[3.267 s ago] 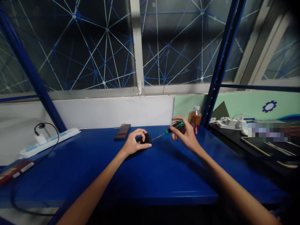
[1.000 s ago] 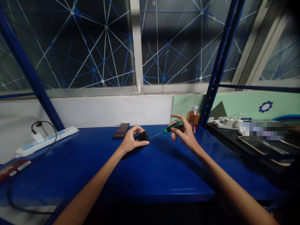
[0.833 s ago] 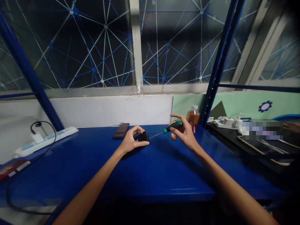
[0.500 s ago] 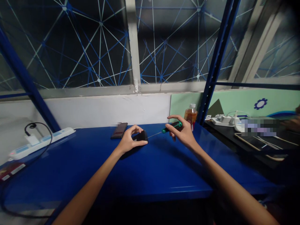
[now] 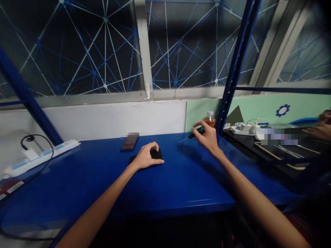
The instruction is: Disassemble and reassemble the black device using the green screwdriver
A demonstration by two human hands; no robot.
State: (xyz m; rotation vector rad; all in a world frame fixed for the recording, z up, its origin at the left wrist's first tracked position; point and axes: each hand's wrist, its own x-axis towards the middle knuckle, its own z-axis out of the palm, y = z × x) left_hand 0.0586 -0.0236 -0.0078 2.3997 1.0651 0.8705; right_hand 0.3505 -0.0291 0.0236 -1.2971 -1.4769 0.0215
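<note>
My left hand (image 5: 147, 157) grips a dark, flat, box-like object (image 5: 156, 154) on the blue table, thumb on the near edge and fingers on the far edge. My palm covers much of it, and its exact kind cannot be made out. To the right, my right hand (image 5: 209, 137) holds a screwdriver (image 5: 197, 132) with a green and black handle. Its thin metal shaft points left and down, and the tip stays apart from the dark object. A black phone (image 5: 130, 142) lies behind my left hand. Just beyond my right hand stands a bottle of amber drink (image 5: 210, 119).
A white power strip (image 5: 43, 156) with a plugged-in black cable runs along the table's left side. Blue rack posts (image 5: 234, 69) rise at both sides. On the black surface (image 5: 271, 155) at right lie cables and a charger; another person's hand (image 5: 319, 129) is there.
My right hand has drawn the screwdriver back to the right, so its tip has left the dark object's edge. That object now lies flatter under my left hand. The view has shifted slightly.
</note>
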